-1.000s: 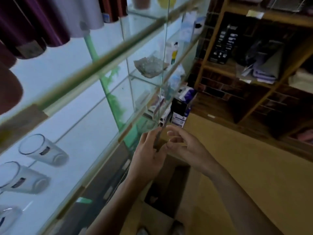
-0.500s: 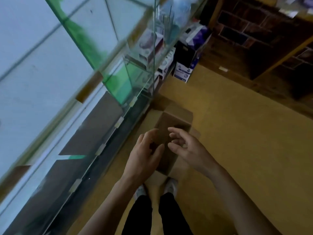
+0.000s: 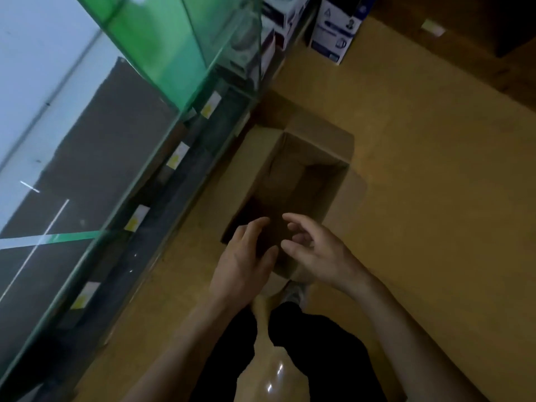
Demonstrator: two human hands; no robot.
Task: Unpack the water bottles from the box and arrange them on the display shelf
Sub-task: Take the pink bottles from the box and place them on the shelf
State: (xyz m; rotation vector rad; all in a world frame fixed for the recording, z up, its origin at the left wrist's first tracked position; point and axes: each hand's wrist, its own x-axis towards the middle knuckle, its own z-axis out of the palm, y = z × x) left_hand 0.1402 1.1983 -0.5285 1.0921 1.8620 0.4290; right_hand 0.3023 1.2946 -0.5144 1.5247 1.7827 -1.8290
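A shop: glass display shelf (image 3: 179, 91) with price tags (image 3: 177, 158), boxed goods (image 3: 336, 27).

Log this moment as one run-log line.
left hand: open, empty | right hand: open, empty | both over open cardboard box on floor | no bottle visible inside | glass shelf at left

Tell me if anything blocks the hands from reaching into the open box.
Nothing visible does. The left hand and right hand, both empty and open, hover over the near end of the cardboard box, whose flaps are folded outward. The interior is dark; no bottles can be made out.
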